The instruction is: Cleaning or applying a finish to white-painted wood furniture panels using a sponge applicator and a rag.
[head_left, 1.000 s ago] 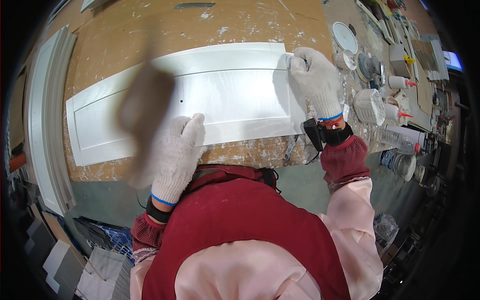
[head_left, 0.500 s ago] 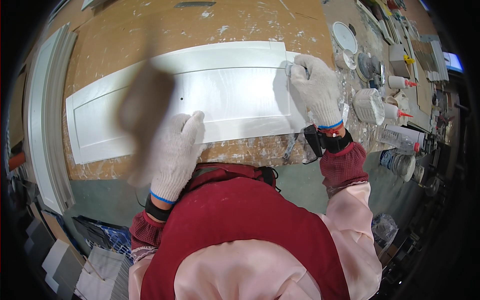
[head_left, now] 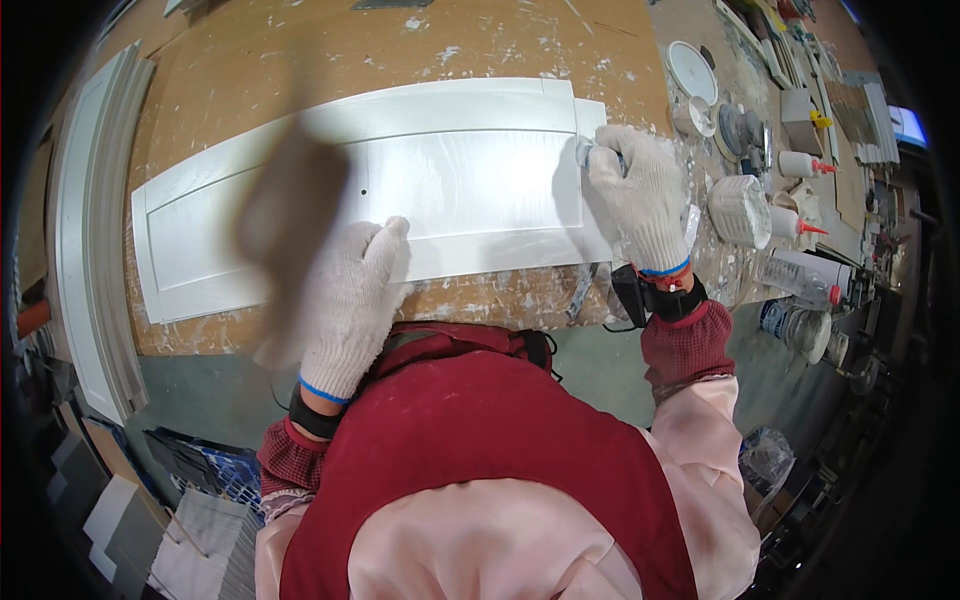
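A long white cabinet door with a raised frame and a small dark hole lies across the workbench. My left hand, in a white knit glove, holds the door's near edge, with fingertips on its face. A dark blurred shape close to the camera covers part of that hand and door. At the door's right end, my right hand, gloved too, is closed with its fingers curled. A small greyish bit shows at its fingertips, too little to name.
White panels stand stacked at the left. Along the right side of the paint-spattered workbench are a white tub, glue bottles with red tips, a round lid and a sander-like disc tool.
My right hand has moved slightly right and nearer to me along the door's right end. My left hand has stayed nearly in place.
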A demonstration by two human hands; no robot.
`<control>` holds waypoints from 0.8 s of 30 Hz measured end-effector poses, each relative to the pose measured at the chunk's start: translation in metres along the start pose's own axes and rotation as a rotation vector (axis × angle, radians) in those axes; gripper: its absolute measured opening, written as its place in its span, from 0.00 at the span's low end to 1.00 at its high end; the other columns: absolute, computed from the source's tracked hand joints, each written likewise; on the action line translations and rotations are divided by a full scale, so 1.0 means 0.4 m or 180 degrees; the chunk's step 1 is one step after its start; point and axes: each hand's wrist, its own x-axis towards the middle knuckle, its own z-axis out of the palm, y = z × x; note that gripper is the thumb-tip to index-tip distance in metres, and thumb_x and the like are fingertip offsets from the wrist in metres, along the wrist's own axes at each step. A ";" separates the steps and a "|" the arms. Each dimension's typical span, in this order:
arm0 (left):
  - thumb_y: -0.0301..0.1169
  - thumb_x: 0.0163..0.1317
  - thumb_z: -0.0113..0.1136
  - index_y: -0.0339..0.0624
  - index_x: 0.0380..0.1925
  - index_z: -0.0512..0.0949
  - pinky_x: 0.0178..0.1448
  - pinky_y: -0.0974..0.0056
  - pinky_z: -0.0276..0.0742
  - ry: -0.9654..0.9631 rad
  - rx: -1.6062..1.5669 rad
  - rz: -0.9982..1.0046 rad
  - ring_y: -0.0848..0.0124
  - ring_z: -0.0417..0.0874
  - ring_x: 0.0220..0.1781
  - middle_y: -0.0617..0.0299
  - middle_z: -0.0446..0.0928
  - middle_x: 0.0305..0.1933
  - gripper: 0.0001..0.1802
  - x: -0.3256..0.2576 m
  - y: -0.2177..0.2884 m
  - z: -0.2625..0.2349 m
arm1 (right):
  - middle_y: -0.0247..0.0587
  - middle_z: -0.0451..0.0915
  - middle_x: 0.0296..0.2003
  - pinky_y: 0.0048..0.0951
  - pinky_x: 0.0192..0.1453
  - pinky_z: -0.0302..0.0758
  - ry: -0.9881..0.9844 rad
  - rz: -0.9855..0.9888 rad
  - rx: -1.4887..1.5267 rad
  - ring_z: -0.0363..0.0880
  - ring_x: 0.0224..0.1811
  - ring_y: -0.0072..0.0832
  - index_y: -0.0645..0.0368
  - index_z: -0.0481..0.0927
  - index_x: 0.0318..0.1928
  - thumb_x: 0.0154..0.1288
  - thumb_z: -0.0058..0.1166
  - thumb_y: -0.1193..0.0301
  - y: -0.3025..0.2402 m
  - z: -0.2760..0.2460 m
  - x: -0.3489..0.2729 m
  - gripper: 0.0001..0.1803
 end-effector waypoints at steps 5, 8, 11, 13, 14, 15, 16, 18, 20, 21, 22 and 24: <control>0.35 0.47 0.72 0.59 0.60 0.70 0.36 0.58 0.80 -0.0014 0.0030 -0.0010 0.62 0.83 0.35 0.65 0.72 0.53 0.37 0.002 0.011 -0.009 | 0.50 0.80 0.36 0.40 0.48 0.75 0.0033 0.0008 0.0018 0.79 0.42 0.46 0.59 0.80 0.38 0.59 0.49 0.66 -0.003 -0.003 -0.020 0.12; 0.19 0.49 0.64 0.39 0.55 0.71 0.43 0.58 0.74 0.0102 -0.0502 0.0159 0.56 0.76 0.40 0.52 0.74 0.41 0.30 0.008 0.026 -0.026 | 0.50 0.80 0.36 0.40 0.47 0.75 -0.0032 0.0197 0.0037 0.79 0.42 0.46 0.58 0.80 0.38 0.59 0.49 0.65 -0.005 -0.002 -0.029 0.12; 0.20 0.49 0.64 0.39 0.55 0.71 0.42 0.58 0.74 0.0047 -0.0418 0.0067 0.56 0.76 0.40 0.52 0.73 0.40 0.29 0.010 0.029 -0.029 | 0.50 0.80 0.36 0.40 0.47 0.75 -0.0067 0.0162 0.0068 0.79 0.42 0.46 0.58 0.80 0.38 0.59 0.49 0.65 0.002 -0.001 -0.040 0.12; 0.20 0.50 0.64 0.39 0.55 0.71 0.42 0.58 0.74 0.0018 -0.0335 0.0044 0.57 0.76 0.39 0.52 0.73 0.40 0.29 0.012 0.035 -0.034 | 0.50 0.80 0.36 0.40 0.47 0.75 -0.0026 0.0132 0.0153 0.79 0.42 0.46 0.58 0.80 0.38 0.59 0.50 0.66 0.005 -0.001 -0.052 0.11; 0.20 0.50 0.64 0.39 0.55 0.71 0.42 0.58 0.74 0.0016 -0.0334 0.0052 0.57 0.76 0.39 0.52 0.73 0.40 0.29 0.014 0.036 -0.034 | 0.50 0.80 0.36 0.40 0.47 0.75 -0.0020 0.0139 0.0153 0.79 0.42 0.46 0.58 0.80 0.38 0.59 0.50 0.66 0.002 -0.003 -0.057 0.11; 0.21 0.51 0.63 0.39 0.55 0.71 0.42 0.58 0.74 -0.0044 -0.0288 -0.0010 0.57 0.76 0.40 0.52 0.73 0.40 0.28 0.016 0.037 -0.034 | 0.51 0.80 0.36 0.39 0.47 0.75 0.0008 0.0145 0.0169 0.79 0.42 0.46 0.59 0.80 0.38 0.59 0.50 0.66 -0.003 -0.005 -0.063 0.11; 0.21 0.51 0.63 0.39 0.55 0.71 0.43 0.59 0.74 -0.0104 -0.0242 -0.0071 0.57 0.76 0.40 0.53 0.73 0.40 0.27 0.017 0.038 -0.035 | 0.51 0.80 0.36 0.39 0.48 0.75 0.0039 0.0151 0.0185 0.79 0.42 0.46 0.59 0.80 0.38 0.59 0.50 0.67 -0.007 -0.007 -0.068 0.11; 0.21 0.52 0.62 0.39 0.55 0.71 0.43 0.59 0.74 -0.0111 -0.0265 -0.0075 0.57 0.76 0.41 0.52 0.73 0.41 0.27 0.014 0.045 -0.041 | 0.52 0.80 0.35 0.39 0.47 0.75 0.0055 0.0111 0.0184 0.79 0.42 0.46 0.59 0.80 0.38 0.59 0.50 0.67 -0.005 -0.009 -0.079 0.11; 0.21 0.53 0.61 0.39 0.55 0.71 0.43 0.59 0.74 -0.0113 -0.0286 -0.0071 0.57 0.76 0.41 0.52 0.73 0.41 0.26 0.011 0.048 -0.044 | 0.52 0.79 0.35 0.39 0.47 0.75 0.0081 0.0070 0.0182 0.79 0.42 0.46 0.60 0.80 0.38 0.59 0.50 0.67 -0.003 -0.012 -0.093 0.11; 0.21 0.53 0.61 0.40 0.56 0.71 0.43 0.59 0.74 -0.0128 -0.0301 -0.0085 0.57 0.76 0.41 0.52 0.73 0.41 0.26 0.013 0.044 -0.039 | 0.51 0.79 0.35 0.40 0.46 0.75 0.0092 0.0064 0.0267 0.79 0.41 0.46 0.59 0.80 0.37 0.59 0.50 0.67 -0.002 -0.008 -0.096 0.11; 0.21 0.54 0.61 0.40 0.56 0.71 0.43 0.59 0.74 -0.0143 -0.0316 -0.0097 0.57 0.76 0.41 0.52 0.73 0.41 0.26 0.014 0.041 -0.036 | 0.51 0.79 0.34 0.40 0.46 0.75 0.0105 0.0060 0.0353 0.79 0.41 0.46 0.59 0.80 0.37 0.58 0.51 0.67 0.000 -0.005 -0.099 0.11; 0.20 0.55 0.61 0.40 0.56 0.71 0.43 0.60 0.74 -0.0153 -0.0347 -0.0109 0.58 0.76 0.41 0.53 0.73 0.41 0.26 0.014 0.048 -0.041 | 0.51 0.79 0.34 0.40 0.45 0.75 0.0081 0.0039 0.0352 0.79 0.40 0.46 0.59 0.80 0.36 0.58 0.51 0.67 0.000 -0.004 -0.108 0.11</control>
